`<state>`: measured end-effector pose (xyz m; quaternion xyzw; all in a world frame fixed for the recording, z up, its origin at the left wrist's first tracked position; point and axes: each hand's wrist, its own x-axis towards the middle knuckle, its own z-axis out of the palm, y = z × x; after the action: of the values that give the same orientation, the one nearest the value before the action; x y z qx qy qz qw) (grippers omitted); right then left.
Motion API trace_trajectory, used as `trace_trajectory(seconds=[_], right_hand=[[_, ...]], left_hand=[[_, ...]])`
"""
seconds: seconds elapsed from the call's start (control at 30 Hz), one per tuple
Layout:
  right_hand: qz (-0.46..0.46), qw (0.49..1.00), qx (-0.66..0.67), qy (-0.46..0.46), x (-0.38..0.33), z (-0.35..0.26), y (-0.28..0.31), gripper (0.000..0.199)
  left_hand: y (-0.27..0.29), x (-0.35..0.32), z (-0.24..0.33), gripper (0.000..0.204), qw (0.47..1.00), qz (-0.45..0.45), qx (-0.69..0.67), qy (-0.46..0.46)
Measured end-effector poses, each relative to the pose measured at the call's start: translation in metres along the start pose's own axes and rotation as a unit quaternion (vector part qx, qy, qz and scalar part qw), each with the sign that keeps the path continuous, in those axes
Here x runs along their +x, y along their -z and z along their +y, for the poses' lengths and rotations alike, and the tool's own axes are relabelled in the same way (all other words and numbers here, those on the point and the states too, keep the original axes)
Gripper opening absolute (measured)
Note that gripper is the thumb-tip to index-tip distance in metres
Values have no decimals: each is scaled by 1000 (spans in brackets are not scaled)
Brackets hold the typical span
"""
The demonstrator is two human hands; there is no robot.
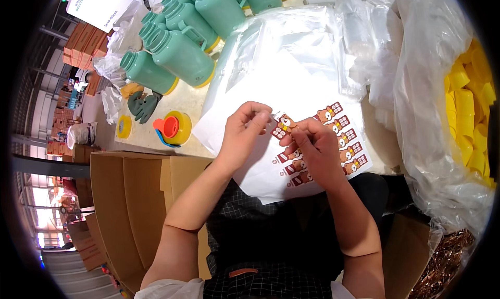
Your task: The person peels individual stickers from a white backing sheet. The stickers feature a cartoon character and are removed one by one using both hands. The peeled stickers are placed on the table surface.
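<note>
A brown and dark-red bear sticker point(284, 126) is held up between my two hands. My right hand point(317, 150) pinches its right end between thumb and fingers. My left hand point(244, 129) is closed in a pinch at the sticker's left edge; its fingertips partly hide what they grip. Below lies a white sheet of bear stickers point(355, 163) in rows, partly covered by my right hand. The sheet rests on a larger white sheet point(255, 176) that hangs over the table's near edge.
Several green jugs point(182, 57) with yellow bases stand at the back left. Nearer are a dark glove point(143, 106) and a yellow lid with a red part point(171, 127). An open carton point(140, 195) is at lower left; a clear bag of yellow cups point(463, 114) is right.
</note>
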<state>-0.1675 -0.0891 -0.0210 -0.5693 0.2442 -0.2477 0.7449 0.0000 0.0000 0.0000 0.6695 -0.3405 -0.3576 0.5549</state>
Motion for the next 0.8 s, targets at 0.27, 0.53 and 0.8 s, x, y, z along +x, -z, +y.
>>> trace_trajectory(seconds=[0.27, 0.53, 0.8], right_hand=[[-11, 999, 37, -9, -2, 1, -8, 15], [21, 999, 47, -11, 1, 7, 1, 17], [10, 979, 185, -89, 2, 3, -5, 15]], left_hand=[[-20, -5, 9, 15, 998, -41, -14, -47], [-22, -5, 1, 10, 998, -3, -60, -9], [-7, -16, -2, 9, 997, -36, -62, 0]])
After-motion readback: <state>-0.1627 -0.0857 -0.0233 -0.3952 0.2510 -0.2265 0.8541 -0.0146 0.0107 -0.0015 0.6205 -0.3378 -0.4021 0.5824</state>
